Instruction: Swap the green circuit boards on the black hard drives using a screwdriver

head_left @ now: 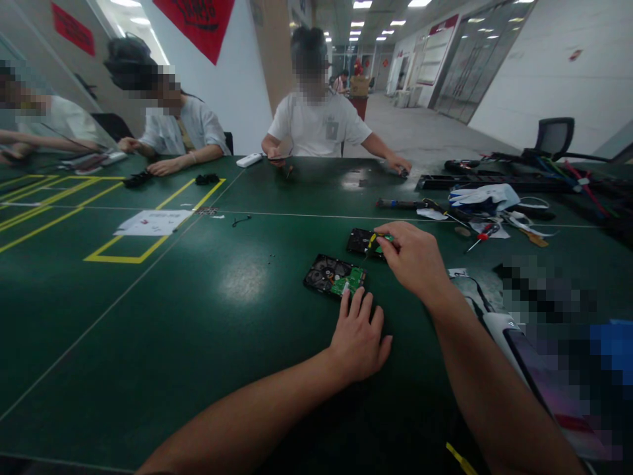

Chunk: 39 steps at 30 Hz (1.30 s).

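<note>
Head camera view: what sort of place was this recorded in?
Probably a shared electronics workroom in an office: two hard drives with green circuit boards, a red-handled screwdriver, and people seated along a green table.

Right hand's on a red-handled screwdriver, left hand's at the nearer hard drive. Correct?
Handle color is wrong: the head view shows the right hand gripping a yellow-handled screwdriver. The red-handled one lies on the table. Left hand at the nearer hard drive stands.
</note>
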Available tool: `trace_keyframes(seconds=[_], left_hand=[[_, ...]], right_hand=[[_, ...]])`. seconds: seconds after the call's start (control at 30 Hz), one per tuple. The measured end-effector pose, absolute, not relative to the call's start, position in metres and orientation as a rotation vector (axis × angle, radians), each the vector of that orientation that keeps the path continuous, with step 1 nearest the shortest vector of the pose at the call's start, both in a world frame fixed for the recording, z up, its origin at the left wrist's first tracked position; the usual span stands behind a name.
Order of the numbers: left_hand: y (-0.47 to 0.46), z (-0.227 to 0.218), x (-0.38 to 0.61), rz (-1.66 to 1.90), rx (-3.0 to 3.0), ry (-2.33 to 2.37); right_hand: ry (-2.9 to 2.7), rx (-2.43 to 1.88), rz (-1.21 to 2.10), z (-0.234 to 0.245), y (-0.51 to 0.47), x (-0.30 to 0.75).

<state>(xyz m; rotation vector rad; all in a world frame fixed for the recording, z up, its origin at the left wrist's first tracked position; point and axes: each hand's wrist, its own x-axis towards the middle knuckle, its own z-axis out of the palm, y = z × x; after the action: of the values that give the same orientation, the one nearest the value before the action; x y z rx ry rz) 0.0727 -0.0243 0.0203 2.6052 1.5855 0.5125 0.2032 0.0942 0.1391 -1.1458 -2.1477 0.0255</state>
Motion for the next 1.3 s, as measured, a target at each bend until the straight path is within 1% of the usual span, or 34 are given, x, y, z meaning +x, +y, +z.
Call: trace_keyframes(seconds=[1.3], left_hand=[[-0.0239, 0.0192, 0.0729, 0.51, 2.616, 1.588]], right_hand=[[-2.152, -1.159, -0.007, 0.1411, 0.0928, 0.2019]])
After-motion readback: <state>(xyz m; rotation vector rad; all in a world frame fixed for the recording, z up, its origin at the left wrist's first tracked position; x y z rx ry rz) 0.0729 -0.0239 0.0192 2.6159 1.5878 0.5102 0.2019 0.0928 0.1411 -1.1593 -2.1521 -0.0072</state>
